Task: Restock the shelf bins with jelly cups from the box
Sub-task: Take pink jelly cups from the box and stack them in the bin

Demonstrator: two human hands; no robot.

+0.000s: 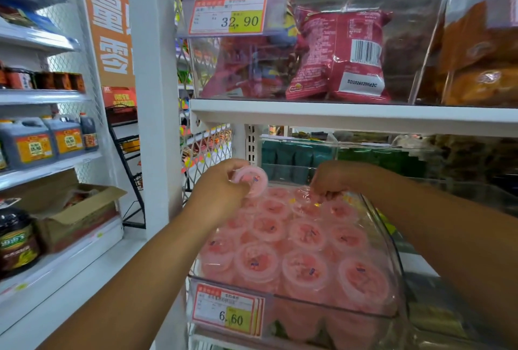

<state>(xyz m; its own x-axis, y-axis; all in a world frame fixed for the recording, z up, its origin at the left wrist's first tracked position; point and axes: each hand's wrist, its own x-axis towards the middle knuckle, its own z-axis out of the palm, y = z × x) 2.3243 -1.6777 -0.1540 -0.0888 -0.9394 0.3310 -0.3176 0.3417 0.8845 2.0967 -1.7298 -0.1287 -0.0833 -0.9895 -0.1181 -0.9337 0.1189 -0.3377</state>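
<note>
My left grip (221, 190) pinches one pink jelly cup (252, 180) above the clear bin (392, 251), at its 11 o'clock. My right grip (333, 178) curls onto the packed cups (305, 268) filling it, at 12 o'clock; whether it holds one, I cannot tell.

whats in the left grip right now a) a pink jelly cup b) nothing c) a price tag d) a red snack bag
a: the left grip pinches a single pink jelly cup by its edge, just above the clear bin that is packed with the same cups.
</note>
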